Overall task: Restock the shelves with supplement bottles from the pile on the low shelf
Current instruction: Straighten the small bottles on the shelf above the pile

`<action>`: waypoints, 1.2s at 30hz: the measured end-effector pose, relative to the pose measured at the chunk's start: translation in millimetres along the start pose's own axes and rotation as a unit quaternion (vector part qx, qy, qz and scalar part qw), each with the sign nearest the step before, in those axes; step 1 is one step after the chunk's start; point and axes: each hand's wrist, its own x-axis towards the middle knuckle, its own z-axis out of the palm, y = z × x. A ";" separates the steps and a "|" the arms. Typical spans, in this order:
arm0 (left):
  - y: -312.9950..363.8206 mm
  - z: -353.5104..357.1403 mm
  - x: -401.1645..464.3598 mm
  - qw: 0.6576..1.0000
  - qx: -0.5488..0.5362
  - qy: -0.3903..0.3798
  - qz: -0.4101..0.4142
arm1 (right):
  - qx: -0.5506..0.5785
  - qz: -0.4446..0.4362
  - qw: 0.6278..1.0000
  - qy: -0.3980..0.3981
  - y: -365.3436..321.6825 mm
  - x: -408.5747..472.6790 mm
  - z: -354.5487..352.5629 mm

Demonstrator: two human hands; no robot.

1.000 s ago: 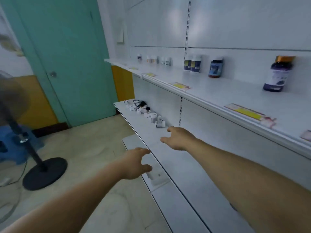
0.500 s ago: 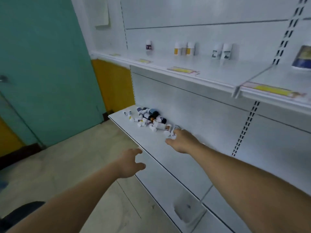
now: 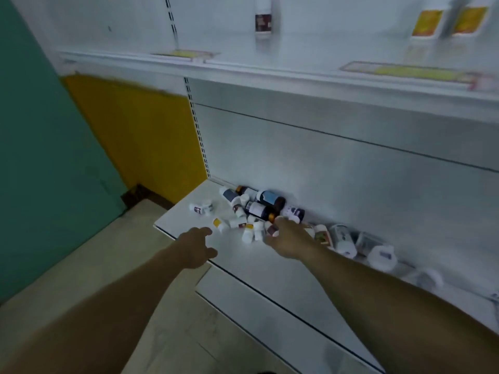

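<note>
White and dark supplement bottles point(image 3: 259, 209), heaped in a pile at the back of the low shelf point(image 3: 189, 211), against the rear panel. Most lie on their sides, long axes pointing every which way; a dark bottle with a blue label point(image 3: 270, 198) lies with its axis running left to right along the panel. More white bottles point(image 3: 343, 240) trail off to the right, also on their sides.

Upper shelf point(image 3: 243, 68): one white bottle with a dark label point(image 3: 263, 21) upright, two yellow-labelled bottles point(image 3: 449, 22) upright to the right; blurred.

Right hand point(image 3: 290, 240): arm stretched forward, palm down, fingers point(image 3: 278, 221) reaching into the near edge of the pile; whether they clamp on a bottle cannot be told.

Left hand point(image 3: 195, 248): arm stretched forward, above the shelf's front edge, fingers loosely apart, holding nothing, just short of the pile.
</note>
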 end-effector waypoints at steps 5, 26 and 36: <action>-30.7 -3.4 84.9 0.987 0.030 0.021 0.158 | -0.007 0.072 0.997 -0.030 -25.7 57.7 66.5; -74.6 -34.3 104.8 0.931 -0.287 -0.006 0.226 | 0.487 0.189 0.761 0.385 -168.6 -22.1 75.3; -12.1 -139.5 -60.0 0.665 -0.676 -0.300 0.108 | 0.691 0.057 0.617 0.372 -216.6 -126.4 -13.6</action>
